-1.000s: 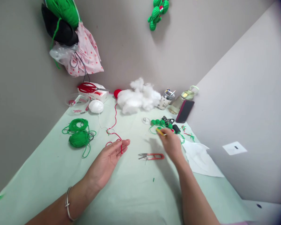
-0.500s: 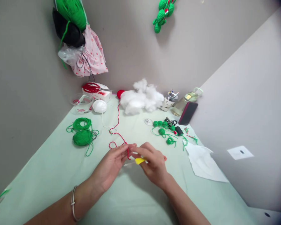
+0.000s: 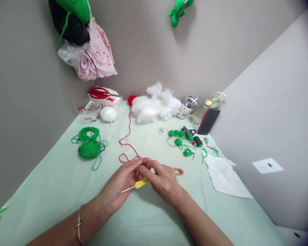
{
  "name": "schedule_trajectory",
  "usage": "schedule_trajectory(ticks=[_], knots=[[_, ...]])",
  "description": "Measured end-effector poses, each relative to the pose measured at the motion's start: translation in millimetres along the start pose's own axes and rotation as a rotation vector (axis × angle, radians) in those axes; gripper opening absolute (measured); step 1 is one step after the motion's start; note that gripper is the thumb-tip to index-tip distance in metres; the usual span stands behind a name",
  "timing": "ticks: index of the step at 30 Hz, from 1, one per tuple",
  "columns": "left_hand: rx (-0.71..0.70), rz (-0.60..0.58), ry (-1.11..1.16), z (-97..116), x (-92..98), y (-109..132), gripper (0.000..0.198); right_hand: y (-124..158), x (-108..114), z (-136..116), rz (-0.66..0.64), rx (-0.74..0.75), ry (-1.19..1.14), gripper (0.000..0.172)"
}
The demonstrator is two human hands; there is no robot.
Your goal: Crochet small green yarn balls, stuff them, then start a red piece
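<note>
My left hand [image 3: 122,182] and my right hand [image 3: 163,181] meet over the middle of the pale green table [image 3: 53,191]. The right hand grips a crochet hook [image 3: 136,185] with a yellow handle, its metal tip pointing left under the left palm. The left fingers pinch the end of a red yarn strand [image 3: 128,150] that loops back across the table to a red ball [image 3: 131,99] by the wall. Red thread snips [image 3: 179,171] lie just behind the right hand, mostly hidden.
Green yarn [image 3: 88,145] lies at the left, small green crocheted pieces [image 3: 181,140] at the right. White stuffing [image 3: 154,104], a white ball, red scissors on a box, a cup, a bottle and a phone [image 3: 207,121] line the wall. White paper [image 3: 227,177] lies at the right.
The right hand came back from the green pieces with the hook and joined the left hand. The left hand closed on the red strand; the hook now points left.
</note>
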State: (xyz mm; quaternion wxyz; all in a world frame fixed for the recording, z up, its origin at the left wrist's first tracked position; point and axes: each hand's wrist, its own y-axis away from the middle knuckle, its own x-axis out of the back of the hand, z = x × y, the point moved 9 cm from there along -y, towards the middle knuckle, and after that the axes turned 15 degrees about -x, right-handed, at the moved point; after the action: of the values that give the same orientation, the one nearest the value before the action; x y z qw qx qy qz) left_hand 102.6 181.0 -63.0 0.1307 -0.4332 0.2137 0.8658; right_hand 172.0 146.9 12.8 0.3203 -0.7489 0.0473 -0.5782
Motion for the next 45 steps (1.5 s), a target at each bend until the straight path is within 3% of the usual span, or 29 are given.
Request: schedule_trajectory(ticks=[4, 7, 11, 14, 18, 21, 24, 30, 34, 37, 42, 45], knots=[[0.032, 0.007, 0.001, -2.8, -1.2, 1.3, 0.009, -2.8, 2.4, -4.4, 0.014, 0.032, 0.013, 0.030], [-0.007, -0.008, 0.005, -0.6, -0.1, -0.7, 0.008, -5.5, 8.1, -0.9, 0.051, -0.051, -0.164, 0.027], [-0.075, 0.007, -0.076, 7.0, 7.6, -5.3, 0.012, -11.4, 11.0, 22.2, 0.013, -0.353, -0.741, 0.014], [-0.109, -0.004, -0.130, 11.2, 9.4, -8.9, 0.018, -10.3, 0.4, 44.1, -0.049, -0.632, -1.134, 0.004], [-0.122, 0.039, -0.217, 11.0, 15.5, -10.4, 0.023, 4.4, -30.8, 65.5, -0.207, -1.021, -1.373, 0.021], [-0.214, 0.053, -0.359, 19.8, 19.5, -10.7, 0.024, 12.8, -46.7, 71.6, -0.283, -1.173, -1.448, 0.033], [-0.336, 0.046, -0.547, 35.0, 20.6, -10.7, 0.018, 15.5, -54.9, 71.3, -0.379, -1.217, -1.437, 0.037], [-0.638, -0.123, -0.814, 62.2, -2.7, -6.2, 0.005, 16.8, -59.4, 61.1, -0.553, -1.160, -1.403, 0.031], [-0.615, -0.145, -0.836, 59.6, -3.2, -8.5, 0.007, 15.0, -59.8, 47.3, -0.653, -1.051, -1.356, 0.026], [-0.553, -0.145, -0.867, 55.5, -0.3, -11.6, 0.011, 13.3, -59.2, 42.8, -0.653, -1.032, -1.346, 0.026], [-0.478, -0.203, -0.942, 49.1, -4.3, -11.2, 0.028, 15.1, -57.7, 56.8, -0.514, -1.168, -1.397, 0.030], [-0.455, -0.187, -0.929, 46.7, -3.1, -10.3, 0.025, 15.2, -53.6, 64.5, -0.428, -1.192, -1.400, 0.032]])
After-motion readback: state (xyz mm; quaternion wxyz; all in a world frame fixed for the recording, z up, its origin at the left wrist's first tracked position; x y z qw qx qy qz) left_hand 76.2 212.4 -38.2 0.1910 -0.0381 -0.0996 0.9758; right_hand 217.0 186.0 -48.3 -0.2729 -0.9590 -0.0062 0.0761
